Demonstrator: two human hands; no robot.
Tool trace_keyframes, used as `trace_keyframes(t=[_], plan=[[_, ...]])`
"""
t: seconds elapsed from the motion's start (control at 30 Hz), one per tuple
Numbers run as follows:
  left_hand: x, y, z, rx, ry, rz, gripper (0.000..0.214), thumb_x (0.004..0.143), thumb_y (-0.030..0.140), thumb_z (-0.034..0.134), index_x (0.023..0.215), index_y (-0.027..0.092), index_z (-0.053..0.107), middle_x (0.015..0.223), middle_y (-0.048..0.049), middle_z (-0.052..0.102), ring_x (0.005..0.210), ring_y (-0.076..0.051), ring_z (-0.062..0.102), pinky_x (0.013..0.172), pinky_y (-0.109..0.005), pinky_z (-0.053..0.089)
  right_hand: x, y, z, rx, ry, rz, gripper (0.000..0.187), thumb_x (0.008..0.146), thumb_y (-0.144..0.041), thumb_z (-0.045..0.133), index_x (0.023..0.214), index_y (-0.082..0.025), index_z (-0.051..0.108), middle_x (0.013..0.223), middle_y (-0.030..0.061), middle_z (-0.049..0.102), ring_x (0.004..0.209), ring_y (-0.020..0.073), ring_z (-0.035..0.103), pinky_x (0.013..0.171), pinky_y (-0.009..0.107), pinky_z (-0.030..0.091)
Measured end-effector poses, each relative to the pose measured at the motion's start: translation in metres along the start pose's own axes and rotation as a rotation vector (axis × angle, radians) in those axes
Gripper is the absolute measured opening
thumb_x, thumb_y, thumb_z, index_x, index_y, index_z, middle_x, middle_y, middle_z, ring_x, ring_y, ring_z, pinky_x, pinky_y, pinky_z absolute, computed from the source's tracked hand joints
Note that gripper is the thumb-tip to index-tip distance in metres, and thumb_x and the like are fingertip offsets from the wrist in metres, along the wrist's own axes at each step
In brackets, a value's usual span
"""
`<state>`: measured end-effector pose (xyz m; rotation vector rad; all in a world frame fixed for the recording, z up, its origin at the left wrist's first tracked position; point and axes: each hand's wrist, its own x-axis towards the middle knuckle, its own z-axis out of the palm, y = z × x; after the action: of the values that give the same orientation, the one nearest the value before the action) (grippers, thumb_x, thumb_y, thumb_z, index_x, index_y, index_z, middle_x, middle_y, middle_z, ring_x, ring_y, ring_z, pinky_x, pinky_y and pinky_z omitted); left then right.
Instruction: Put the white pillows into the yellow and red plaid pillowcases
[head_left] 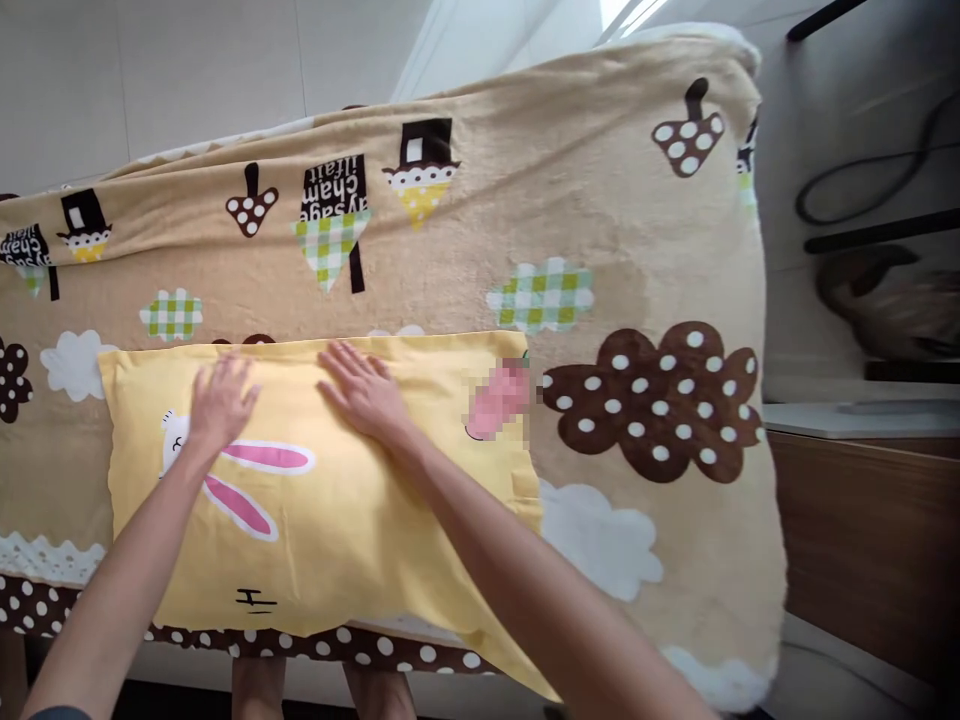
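A yellow pillowcase with a white rabbit and pink ears printed on it lies flat on a tan blanket. My left hand rests palm down on the pillowcase near its far left part, fingers stretched out and slightly blurred. My right hand lies flat on the pillowcase near its far edge, fingers spread. Neither hand holds anything.
The blanket, patterned with brown dotted clouds, white clouds and checked shapes, covers a bed and hangs over its right end. A wooden cabinet with a white top stands at the right. Black cables lie on the floor beyond it. My bare feet show below.
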<state>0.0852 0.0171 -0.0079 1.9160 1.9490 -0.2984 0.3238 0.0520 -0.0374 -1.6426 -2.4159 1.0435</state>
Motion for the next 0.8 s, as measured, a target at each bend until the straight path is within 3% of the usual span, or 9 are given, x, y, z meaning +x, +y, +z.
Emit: trace_keyframes(t=[0.07,0.2,0.3,0.37,0.47,0.57,0.63,0.7,0.8], plan=[[0.000,-0.047,-0.001,-0.026,0.019,-0.175,0.060,0.097,0.048,0.028,0.151,0.023,0.033,0.161,-0.0085,0.023,0.149,-0.025,0.021,0.121,-0.051,0.019,-0.010,0.041,-0.008,-0.022,0.025,0.081,0.055,0.100,-0.045,0.029,0.150,-0.024,0.036,0.159,0.0030,0.025,0.147,0.0212,0.024,0.119,0.047,0.021],[-0.008,-0.128,-0.003,-0.064,0.016,-0.350,0.064,0.097,0.051,0.022,0.155,0.021,0.022,0.164,-0.0079,0.013,0.151,-0.025,0.011,0.122,-0.053,0.011,-0.046,0.116,-0.021,-0.063,0.108,0.216,0.060,0.098,-0.043,0.026,0.153,-0.019,0.030,0.161,0.0053,0.021,0.149,0.0252,0.020,0.119,0.052,0.015],[-0.008,-0.159,-0.010,-0.069,0.030,-0.513,0.067,0.096,0.053,0.022,0.156,0.023,0.016,0.165,-0.0060,0.006,0.152,-0.028,0.005,0.120,-0.060,0.007,-0.069,0.155,-0.025,-0.082,0.182,0.347,0.067,0.096,-0.050,0.026,0.155,-0.019,0.022,0.162,0.0056,0.017,0.149,0.0288,0.018,0.118,0.056,0.013],[-0.005,-0.162,-0.019,-0.101,0.040,-0.681,0.069,0.095,0.055,0.024,0.156,0.022,0.017,0.165,-0.0090,0.007,0.151,-0.034,0.006,0.118,-0.064,0.009,-0.076,0.166,-0.031,-0.077,0.191,0.405,0.069,0.095,-0.050,0.026,0.155,-0.017,0.022,0.162,0.0089,0.020,0.148,0.0314,0.020,0.117,0.058,0.013],[-0.007,-0.131,-0.035,-0.145,0.152,-0.767,0.069,0.096,0.051,0.026,0.155,0.016,0.018,0.164,-0.0154,0.009,0.150,-0.038,0.009,0.116,-0.068,0.010,-0.076,0.142,-0.037,-0.036,0.220,0.492,0.067,0.096,-0.048,0.023,0.152,-0.010,0.030,0.158,0.0196,0.028,0.145,0.0384,0.026,0.111,0.065,0.018],[-0.031,-0.059,-0.036,-0.123,0.285,-0.403,0.065,0.098,0.045,0.026,0.156,0.017,0.016,0.164,-0.0127,0.011,0.151,-0.028,0.011,0.120,-0.059,0.009,-0.074,0.059,-0.027,-0.011,0.264,0.446,0.063,0.098,-0.042,0.020,0.150,-0.009,0.033,0.156,0.0227,0.029,0.144,0.0365,0.027,0.109,0.063,0.025],[-0.055,-0.006,-0.024,-0.150,0.189,-0.102,0.059,0.099,0.039,0.024,0.155,0.020,0.022,0.161,-0.0092,0.025,0.150,-0.021,0.019,0.123,-0.050,0.011,-0.073,-0.011,-0.008,0.009,0.230,0.289,0.055,0.099,-0.039,0.024,0.150,-0.023,0.036,0.155,0.0104,0.037,0.143,0.0258,0.034,0.109,0.050,0.033],[-0.075,0.029,-0.006,-0.135,0.090,0.112,0.055,0.099,0.034,0.026,0.152,0.023,0.031,0.158,-0.0070,0.033,0.148,-0.020,0.025,0.123,-0.048,0.011,-0.074,-0.065,0.014,0.023,0.140,0.002,0.051,0.101,-0.032,0.022,0.150,-0.028,0.036,0.154,0.0053,0.040,0.144,0.0191,0.032,0.113,0.044,0.028],[-0.090,0.026,0.017,-0.080,0.102,0.141,0.054,0.097,0.037,0.032,0.150,0.025,0.036,0.159,-0.0062,0.032,0.148,-0.023,0.024,0.123,-0.049,0.010,-0.082,-0.079,0.037,-0.022,0.158,-0.101,0.052,0.100,-0.038,0.031,0.150,-0.026,0.036,0.155,0.0061,0.038,0.145,0.0195,0.029,0.117,0.044,0.020]])
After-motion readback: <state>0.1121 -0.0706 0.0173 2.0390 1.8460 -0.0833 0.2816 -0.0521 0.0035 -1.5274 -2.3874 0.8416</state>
